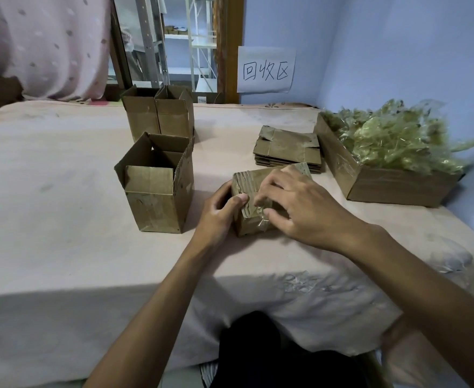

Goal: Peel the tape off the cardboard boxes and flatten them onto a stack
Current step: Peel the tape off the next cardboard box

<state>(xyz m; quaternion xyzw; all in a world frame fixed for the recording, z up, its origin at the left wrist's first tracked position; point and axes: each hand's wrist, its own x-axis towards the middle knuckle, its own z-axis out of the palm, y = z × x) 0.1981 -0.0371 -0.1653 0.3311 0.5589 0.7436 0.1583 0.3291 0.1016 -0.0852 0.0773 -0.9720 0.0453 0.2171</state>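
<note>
The small cardboard box (244,184) is brown and worn, its top ribbed, with clear, crinkled tape (261,217) lifting at the near edge. It sits on the bench (62,191), just in front of the stack of flattened boxes (289,149). The left hand (219,211) grips its left side, thumb on top, while the right hand (294,203) curls its fingers (263,195) down over the near edge, pinching the tape.

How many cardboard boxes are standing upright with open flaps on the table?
3. The near box stands left of the box being peeled; the left rear box and the right rear box stand side by side behind it. Others may be hidden behind them.
</note>
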